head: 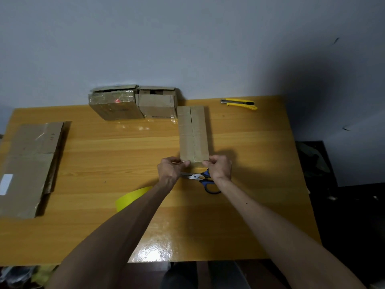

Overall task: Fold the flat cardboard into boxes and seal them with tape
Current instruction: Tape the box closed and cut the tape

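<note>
**Sealing the near end of the long box**

Well left of the long box (193, 132), the flat cardboard (29, 167) lies stacked on the table (125, 153), not yet folded. The yellow tape roll (133, 197) sits left of the box's near end, half hidden by the left forearm. A tape-wrapped box (113, 106) and a second box (157, 106) stand beside its far-left corner.

The left hand (169, 168) pinches the near-left corner with curled fingers; whether tape is between them I cannot tell. The long box lies lengthwise, a seam down its top. Scissors (198, 176) lie just below its near end. The right hand (220, 166) pinches the near-right corner between thumb and fingers.

The step probably goes best if both hands draw the tape taut, centre it on the seam, then press outward from the middle to avoid wrinkles.

A utility knife (239, 103) rests beyond the box's far-right corner.
</note>
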